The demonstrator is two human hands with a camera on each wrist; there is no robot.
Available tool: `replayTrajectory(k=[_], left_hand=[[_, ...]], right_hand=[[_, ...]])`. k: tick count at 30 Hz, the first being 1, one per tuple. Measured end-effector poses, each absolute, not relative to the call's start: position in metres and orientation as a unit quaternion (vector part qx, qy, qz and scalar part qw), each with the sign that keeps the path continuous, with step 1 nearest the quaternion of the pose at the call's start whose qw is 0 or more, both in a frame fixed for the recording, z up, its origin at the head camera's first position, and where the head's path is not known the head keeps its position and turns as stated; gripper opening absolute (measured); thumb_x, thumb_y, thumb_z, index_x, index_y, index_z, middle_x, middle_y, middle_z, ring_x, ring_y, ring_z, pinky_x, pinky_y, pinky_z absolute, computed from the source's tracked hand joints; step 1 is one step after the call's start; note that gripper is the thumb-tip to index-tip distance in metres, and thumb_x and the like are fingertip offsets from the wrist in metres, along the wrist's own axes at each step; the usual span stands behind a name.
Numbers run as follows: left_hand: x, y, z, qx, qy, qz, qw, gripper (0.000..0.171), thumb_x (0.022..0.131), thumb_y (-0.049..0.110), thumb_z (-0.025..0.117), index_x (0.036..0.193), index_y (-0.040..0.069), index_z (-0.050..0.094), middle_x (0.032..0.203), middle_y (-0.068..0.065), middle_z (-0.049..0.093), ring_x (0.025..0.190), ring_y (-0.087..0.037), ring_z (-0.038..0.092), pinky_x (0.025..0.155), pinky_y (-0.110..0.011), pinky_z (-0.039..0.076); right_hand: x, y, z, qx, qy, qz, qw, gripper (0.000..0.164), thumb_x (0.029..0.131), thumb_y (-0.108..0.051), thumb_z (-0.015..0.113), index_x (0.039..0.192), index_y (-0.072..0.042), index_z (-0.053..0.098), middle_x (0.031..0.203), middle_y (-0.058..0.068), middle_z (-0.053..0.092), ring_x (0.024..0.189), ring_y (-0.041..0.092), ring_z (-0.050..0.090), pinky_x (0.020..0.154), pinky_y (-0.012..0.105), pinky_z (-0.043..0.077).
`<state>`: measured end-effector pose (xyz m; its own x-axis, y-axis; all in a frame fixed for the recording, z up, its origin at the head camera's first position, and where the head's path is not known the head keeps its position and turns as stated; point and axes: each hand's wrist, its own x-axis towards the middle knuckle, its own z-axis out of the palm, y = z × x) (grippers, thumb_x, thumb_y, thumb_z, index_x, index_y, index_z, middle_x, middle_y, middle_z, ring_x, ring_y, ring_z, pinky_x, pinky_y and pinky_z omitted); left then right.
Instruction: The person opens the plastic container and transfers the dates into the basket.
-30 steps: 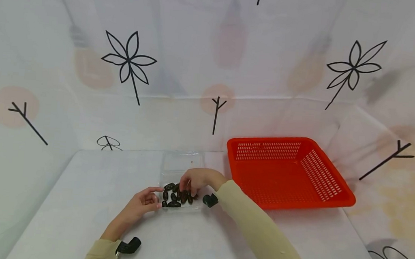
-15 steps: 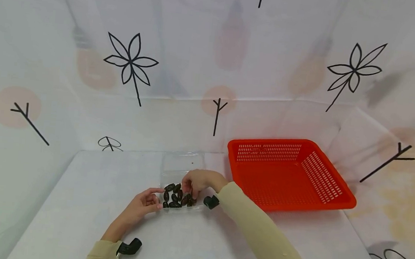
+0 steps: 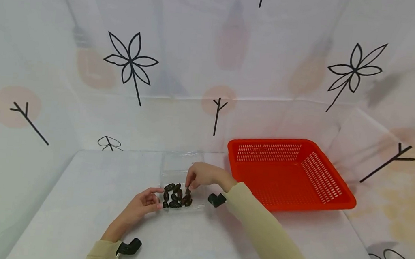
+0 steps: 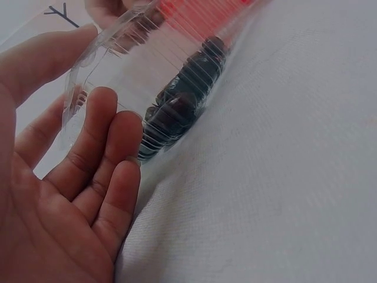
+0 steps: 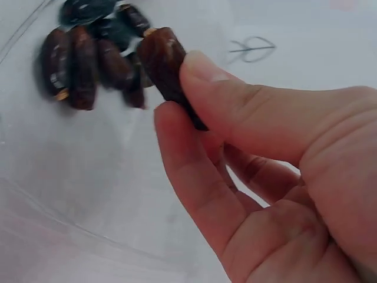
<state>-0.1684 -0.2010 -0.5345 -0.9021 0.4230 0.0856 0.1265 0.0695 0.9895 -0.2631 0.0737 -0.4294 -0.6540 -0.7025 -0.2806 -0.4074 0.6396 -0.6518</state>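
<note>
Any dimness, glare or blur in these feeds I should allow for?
Head view: bright, soft shadow beside the right sleeve, clear box faint against the white cloth. Left wrist view: dimmer, the dates streaked by the box's ridged wall. Right wrist view: the held date reads clearly, with a small shine, while those beyond look softer.

A table covered in white cloth [image 3: 191,246]. Just left of twelve o'clock sits a clear, rectangular plastic box [image 3: 173,177], its lid [image 3: 180,162] folded open; toward two o'clock, a shallow, rectangular, bright red plastic basket [image 3: 292,173] with slotted sides.
</note>
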Motion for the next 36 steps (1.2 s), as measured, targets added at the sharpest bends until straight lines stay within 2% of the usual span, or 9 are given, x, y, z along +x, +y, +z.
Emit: replayTrajectory(k=[7, 9, 13, 18, 21, 25, 30, 36], left_hand=[[-0.167, -0.201, -0.533, 0.19, 0.723, 0.654, 0.113, 0.051, 0.09, -0.002, 0.069, 0.135, -0.012, 0.047, 0.085, 0.0, 0.058, 0.073, -0.007, 0.057, 0.068, -0.024, 0.049], [-0.167, -0.201, -0.533, 0.192, 0.722, 0.655, 0.113, 0.051, 0.09, -0.002, 0.069, 0.135, -0.013, 0.047, 0.085, 0.0, 0.058, 0.074, -0.007, 0.057, 0.068, -0.025, 0.05], [-0.167, -0.2, -0.532, 0.195, 0.721, 0.655, 0.115, 0.051, 0.091, -0.001, 0.069, 0.135, -0.013, 0.047, 0.086, 0.0, 0.058, 0.074, -0.007, 0.057, 0.068, -0.025, 0.05], [-0.167, -0.198, -0.533, 0.199, 0.72, 0.655, 0.117, 0.05, 0.091, 0.0, 0.068, 0.135, -0.012, 0.047, 0.086, -0.001, 0.058, 0.074, -0.007, 0.057, 0.068, -0.025, 0.049], [-0.168, -0.198, -0.534, 0.197, 0.718, 0.656, 0.121, 0.051, 0.091, 0.0, 0.069, 0.136, -0.011, 0.047, 0.086, -0.001, 0.058, 0.074, -0.008, 0.057, 0.068, -0.025, 0.049], [-0.168, -0.198, -0.536, 0.194, 0.719, 0.655, 0.127, 0.052, 0.092, 0.001, 0.069, 0.137, -0.011, 0.046, 0.087, -0.001, 0.058, 0.075, -0.008, 0.057, 0.069, -0.025, 0.049], [-0.168, -0.2, -0.534, 0.187, 0.73, 0.646, 0.126, 0.053, 0.092, 0.003, 0.068, 0.138, -0.01, 0.046, 0.088, -0.002, 0.058, 0.076, -0.009, 0.056, 0.069, -0.025, 0.047], [-0.167, -0.201, -0.531, 0.167, 0.733, 0.646, 0.13, 0.054, 0.093, 0.006, 0.069, 0.139, -0.007, 0.046, 0.09, -0.002, 0.058, 0.079, -0.01, 0.057, 0.072, -0.025, 0.046]], right_hand=[[-0.261, 0.093, -0.405, -0.331, 0.847, -0.341, 0.237, 0.009, 0.092, -0.008, 0.071, 0.099, -0.011, 0.076, 0.095, -0.004, 0.068, 0.093, 0.016, 0.061, 0.084, 0.031, 0.051], [-0.26, 0.101, -0.397, -0.337, 0.847, -0.346, 0.222, 0.009, 0.093, -0.009, 0.07, 0.1, -0.013, 0.075, 0.097, -0.006, 0.068, 0.096, 0.015, 0.06, 0.086, 0.031, 0.051], [-0.258, 0.125, -0.385, -0.332, 0.845, -0.364, 0.208, 0.012, 0.095, -0.011, 0.068, 0.104, -0.011, 0.074, 0.098, -0.006, 0.069, 0.097, 0.017, 0.063, 0.087, 0.033, 0.051], [-0.257, 0.168, -0.379, -0.267, 0.844, -0.413, 0.214, 0.012, 0.095, -0.013, 0.069, 0.105, -0.01, 0.074, 0.1, 0.005, 0.072, 0.091, 0.023, 0.067, 0.084, 0.037, 0.055], [-0.257, 0.199, -0.381, -0.214, 0.857, -0.425, 0.197, 0.013, 0.094, -0.017, 0.07, 0.107, -0.013, 0.074, 0.103, 0.008, 0.072, 0.093, 0.023, 0.068, 0.087, 0.039, 0.054], [-0.257, 0.239, -0.389, -0.157, 0.881, -0.418, 0.156, 0.017, 0.094, -0.02, 0.071, 0.11, -0.016, 0.075, 0.105, 0.003, 0.072, 0.098, 0.022, 0.066, 0.092, 0.043, 0.049], [-0.256, 0.278, -0.403, -0.117, 0.889, -0.425, 0.124, 0.019, 0.095, -0.018, 0.07, 0.112, -0.011, 0.073, 0.108, 0.006, 0.07, 0.103, 0.027, 0.062, 0.093, 0.048, 0.046], [-0.258, 0.31, -0.423, -0.085, 0.885, -0.444, 0.112, 0.023, 0.095, -0.017, 0.069, 0.115, -0.004, 0.071, 0.11, 0.012, 0.07, 0.104, 0.032, 0.061, 0.091, 0.044, 0.048]])
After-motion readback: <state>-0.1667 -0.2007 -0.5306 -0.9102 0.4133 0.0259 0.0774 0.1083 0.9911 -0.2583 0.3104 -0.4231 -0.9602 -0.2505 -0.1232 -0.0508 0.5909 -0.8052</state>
